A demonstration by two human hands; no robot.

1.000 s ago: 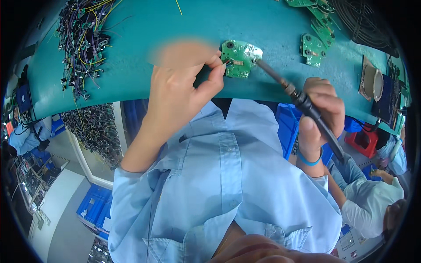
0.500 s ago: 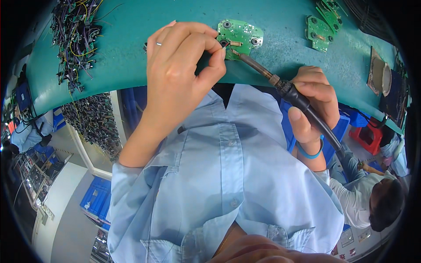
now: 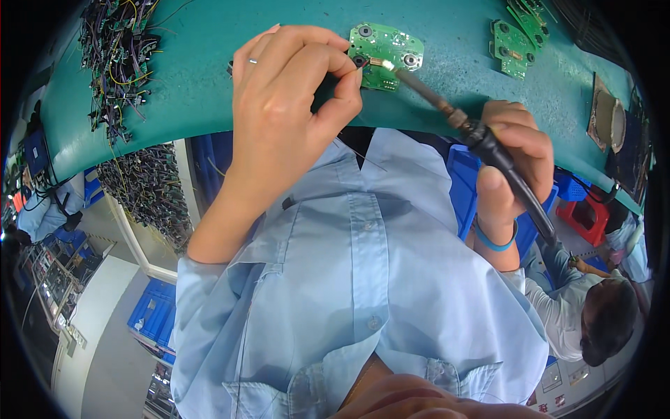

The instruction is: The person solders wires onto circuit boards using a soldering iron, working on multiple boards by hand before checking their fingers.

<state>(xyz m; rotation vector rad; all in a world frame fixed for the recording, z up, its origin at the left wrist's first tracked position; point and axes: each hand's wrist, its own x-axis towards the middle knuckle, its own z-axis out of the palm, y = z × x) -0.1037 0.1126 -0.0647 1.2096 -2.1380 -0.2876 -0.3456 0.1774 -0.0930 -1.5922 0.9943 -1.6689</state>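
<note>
I have the left hand [image 3: 289, 105] with thumb and forefinger pinched on thin wires [image 3: 363, 64] at the left side of a green circuit board [image 3: 394, 42], which lies on the teal tabletop [image 3: 202, 77] just beyond the fingers. The right hand [image 3: 516, 150] is wrapped around a soldering iron [image 3: 481, 140], its tip beside the board's tan connector [image 3: 375, 61]; I can't tell whether they touch. More green boards [image 3: 513, 49] lie well off to the right.
</note>
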